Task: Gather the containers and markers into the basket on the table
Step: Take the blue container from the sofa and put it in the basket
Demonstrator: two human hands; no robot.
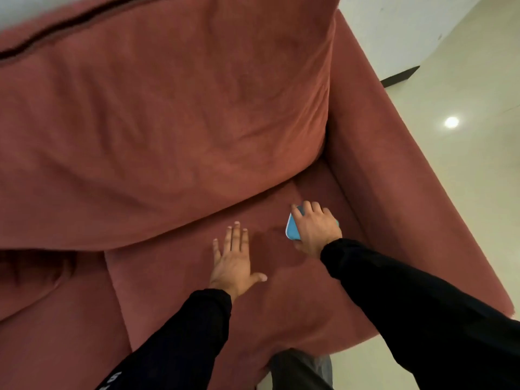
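A light blue container point(292, 228) with a pale rim lies on the red sofa seat near the right armrest. My right hand point(316, 228) is curled over it, fingers wrapped around its far edge, covering most of it. My left hand point(235, 260) lies flat on the seat cushion to the left, fingers spread, holding nothing. No basket, table or markers are in view.
The red sofa point(168, 122) fills most of the view, with a big back cushion above the hands and an armrest point(394, 178) on the right. Pale tiled floor point(464, 136) lies to the right. My leg shows at the bottom edge.
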